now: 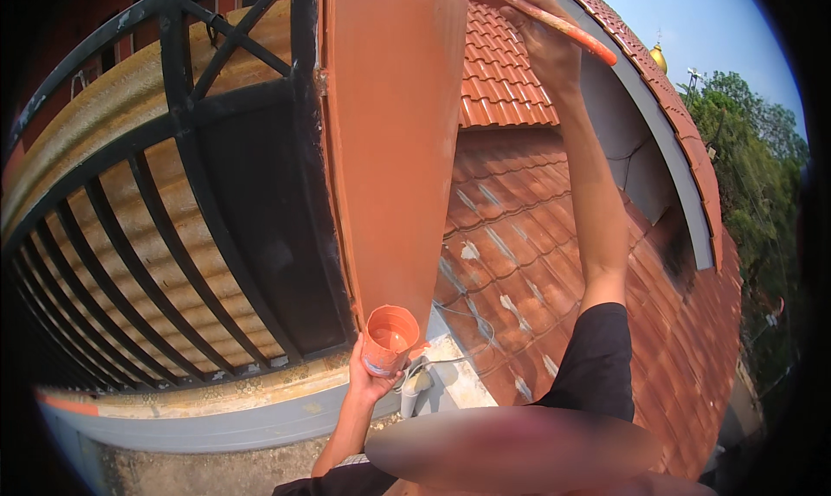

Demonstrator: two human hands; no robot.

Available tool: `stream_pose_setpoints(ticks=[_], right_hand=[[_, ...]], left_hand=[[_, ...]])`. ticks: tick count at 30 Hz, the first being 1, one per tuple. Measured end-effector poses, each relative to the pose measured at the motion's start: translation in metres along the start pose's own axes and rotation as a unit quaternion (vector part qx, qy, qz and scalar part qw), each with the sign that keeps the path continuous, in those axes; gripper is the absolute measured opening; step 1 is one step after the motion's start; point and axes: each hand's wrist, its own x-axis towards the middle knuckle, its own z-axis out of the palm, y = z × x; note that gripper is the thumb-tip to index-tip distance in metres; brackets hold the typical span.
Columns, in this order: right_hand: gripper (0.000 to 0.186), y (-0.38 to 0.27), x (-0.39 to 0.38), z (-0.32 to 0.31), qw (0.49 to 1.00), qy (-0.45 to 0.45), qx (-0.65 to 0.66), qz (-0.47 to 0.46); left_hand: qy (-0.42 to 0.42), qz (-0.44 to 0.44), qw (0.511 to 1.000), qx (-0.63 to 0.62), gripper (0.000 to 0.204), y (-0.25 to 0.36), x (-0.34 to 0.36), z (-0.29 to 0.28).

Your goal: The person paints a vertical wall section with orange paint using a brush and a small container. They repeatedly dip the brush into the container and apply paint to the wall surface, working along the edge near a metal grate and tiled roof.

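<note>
Left hand (370, 375) gripping cup (381, 356) at 6 o'clock; right hand (547, 48), well apart, gripping brush (561, 25) at 1 o'clock, by pillar (394, 150). Risk: cup tilting, paint (394, 338) spilling onto tiles (538, 293) at 4 o'clock.

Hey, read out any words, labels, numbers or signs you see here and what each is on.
No readable text here.
Paint cup in the left hand: faint marks low on its side, too small and smeared to read.
Orange pillar, black metal railing, tiled roof: no lettering visible.
</note>
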Motion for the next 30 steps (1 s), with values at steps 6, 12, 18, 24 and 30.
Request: stream_pose_setpoints(ticks=[6,12,18,24,30], right_hand=[[0.022,0.048,0.043,0.024,0.998,0.012,0.042,-0.042],[0.027,0.023,-0.073,0.031,0.989,-0.05,-0.098,-0.103],[0.02,0.0,-0.18,0.002,0.975,-0.217,-0.025,0.043],[0.025,0.052,-0.13,-0.003,0.949,-0.249,0.084,0.172],[0.026,0.116,-0.017,0.01,0.988,-0.015,0.078,0.133]], left_hand=[[0.004,0.028,0.999,-0.026,0.07,0.007,0.002,-0.006],[0.022,0.028,0.998,-0.049,0.069,0.013,0.013,-0.015],[0.032,0.008,0.999,-0.023,0.068,0.017,0.029,-0.029],[0.018,0.008,0.999,-0.032,0.067,0.016,0.055,-0.034],[0.013,0.024,0.999,-0.038,0.068,0.011,0.049,-0.032]])
